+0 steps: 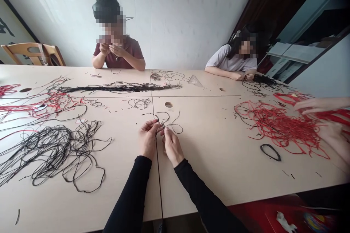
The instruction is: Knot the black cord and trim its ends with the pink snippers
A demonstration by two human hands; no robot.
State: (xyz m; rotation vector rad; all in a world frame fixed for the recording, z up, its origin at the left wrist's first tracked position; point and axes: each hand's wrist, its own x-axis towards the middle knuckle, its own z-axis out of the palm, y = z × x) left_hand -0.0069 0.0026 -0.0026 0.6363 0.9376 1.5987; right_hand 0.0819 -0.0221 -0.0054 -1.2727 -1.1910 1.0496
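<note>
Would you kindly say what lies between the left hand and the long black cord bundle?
A loose coil of dark cord and a table seam, in the head view.

We look from head height, close beside the pale beige, flat-topped table (218, 145), facing forward and down across it toward the glossy white wall (177, 25) beyond.

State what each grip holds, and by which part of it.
Left grip: a black cord, pinched partway along, with lengths trailing beyond. Right grip: apparently a slim tool, by its near end; too small to identify.
</note>
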